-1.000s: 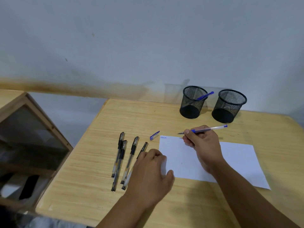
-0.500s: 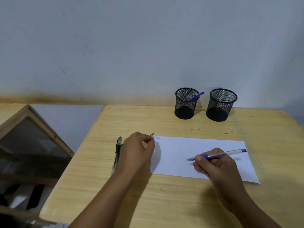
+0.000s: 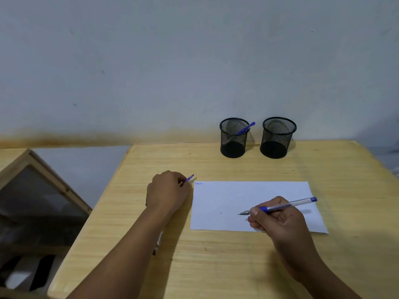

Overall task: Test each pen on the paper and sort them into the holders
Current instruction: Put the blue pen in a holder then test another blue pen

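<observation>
My right hand (image 3: 278, 221) grips a clear pen with blue ends (image 3: 287, 205), its tip just above the white paper (image 3: 226, 203). My left hand (image 3: 169, 190) pinches the small blue pen cap (image 3: 190, 177) at the paper's upper left corner, next to a small blue scribble (image 3: 198, 183). Two black mesh holders stand at the back of the table: the left holder (image 3: 233, 138) has one blue pen (image 3: 246, 127) in it, and the right holder (image 3: 277, 138) shows nothing inside. My left arm hides most of the black pens (image 3: 158, 242) lying on the table.
The wooden table (image 3: 216, 266) ends at its left edge near my left arm. A wooden-framed box with a dark panel (image 3: 36, 201) stands lower to the left. A grey wall rises behind the holders.
My left hand moved up from the paper's edge to the blue cap and took hold of it. My right hand drew back with the pen from the upper left of the paper toward its lower right.
</observation>
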